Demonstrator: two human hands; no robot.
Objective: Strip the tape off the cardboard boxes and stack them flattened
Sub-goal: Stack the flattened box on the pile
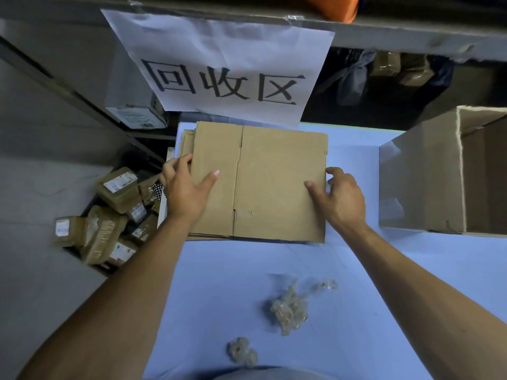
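Observation:
A flattened brown cardboard box [274, 182] lies on top of a stack of other flattened boxes [186, 141] at the far side of the pale blue table [356, 270]. My left hand [183, 190] grips its left edge, thumb on top and fingers curled under the side. My right hand [340, 196] holds its right edge the same way. Two wads of stripped clear tape lie on the table near me, a large tape wad [289, 311] and a small tape wad [242, 351].
A large open cardboard box [422, 182] stands at the right of the table. A bin of taped parcels [109, 218] sits on the floor at the left. A white paper sign [219, 67] hangs from a shelf above the stack.

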